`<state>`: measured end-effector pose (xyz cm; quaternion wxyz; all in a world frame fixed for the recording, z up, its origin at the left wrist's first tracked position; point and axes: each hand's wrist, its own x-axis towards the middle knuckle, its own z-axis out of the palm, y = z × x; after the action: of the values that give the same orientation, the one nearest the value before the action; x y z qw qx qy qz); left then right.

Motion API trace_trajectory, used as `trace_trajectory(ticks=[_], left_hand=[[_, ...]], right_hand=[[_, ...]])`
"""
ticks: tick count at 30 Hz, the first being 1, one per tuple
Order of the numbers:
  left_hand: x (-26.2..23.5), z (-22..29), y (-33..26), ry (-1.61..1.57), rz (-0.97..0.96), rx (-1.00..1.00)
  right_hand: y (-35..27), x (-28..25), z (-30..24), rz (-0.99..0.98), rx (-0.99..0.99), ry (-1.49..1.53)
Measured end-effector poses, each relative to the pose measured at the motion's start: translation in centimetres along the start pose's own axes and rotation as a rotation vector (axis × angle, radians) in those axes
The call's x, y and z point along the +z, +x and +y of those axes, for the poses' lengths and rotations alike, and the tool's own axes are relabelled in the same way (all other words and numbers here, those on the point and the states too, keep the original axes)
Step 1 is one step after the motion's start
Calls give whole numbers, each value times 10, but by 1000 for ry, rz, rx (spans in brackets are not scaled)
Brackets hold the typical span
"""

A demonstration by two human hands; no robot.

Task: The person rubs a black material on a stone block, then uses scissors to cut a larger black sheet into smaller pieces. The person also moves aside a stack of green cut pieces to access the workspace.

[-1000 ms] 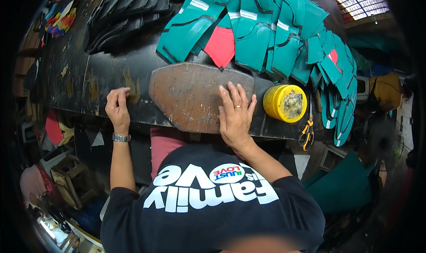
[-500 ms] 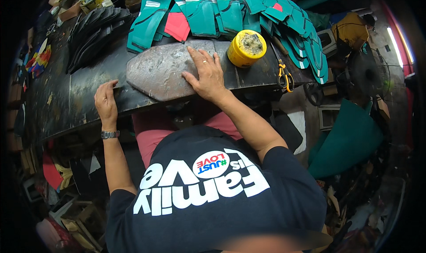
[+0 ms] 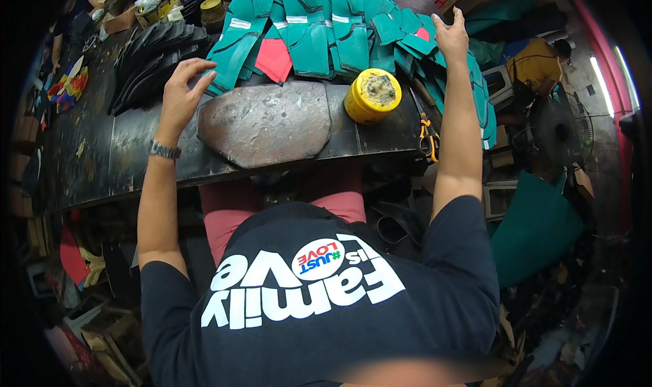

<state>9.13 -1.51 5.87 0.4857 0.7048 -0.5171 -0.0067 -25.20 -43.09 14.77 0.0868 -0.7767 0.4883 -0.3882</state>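
Note:
My left hand hovers with thumb and fingers apart near the left edge of the green cut pieces, holding nothing. Up at the right, my right hand is raised over the fanned pile of green pieces, its thumb and fingers spread. A flat grey-brown stone slab lies at the table's near edge between my arms. Just right of the slab stands a yellow tub with crusted residue on top. Scissors with yellow-orange handles lie beside my right forearm, partly hidden.
A stack of black curved pieces sits left of the green ones on the dark table. A red piece lies among the green. At the right are a standing fan, a green sheet and a person in yellow.
My right hand has left the stone slab and reached forward and right to the green pile. The left hand has risen from the table edge toward the green pieces.

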Motion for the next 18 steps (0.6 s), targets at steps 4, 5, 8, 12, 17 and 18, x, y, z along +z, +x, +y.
trace_trajectory(ticks=[4,5,8,12,17,18], left_hand=[[27,-32,44,181,-38,-69],[34,-39,53,213,-22,-60],[50,-46,73,275,-4,-102],[76,-22,83,71,44,54],[117,23,94,-238,-219,-28],[125,32,98,-260,-262,-39]], right_hand=[[52,42,63,-151,336,-282],[58,52,74,-184,335,-304],[67,77,97,-206,384,-276],[71,87,115,-57,442,100],[73,81,119,123,637,1009],[73,80,119,172,617,1039]])
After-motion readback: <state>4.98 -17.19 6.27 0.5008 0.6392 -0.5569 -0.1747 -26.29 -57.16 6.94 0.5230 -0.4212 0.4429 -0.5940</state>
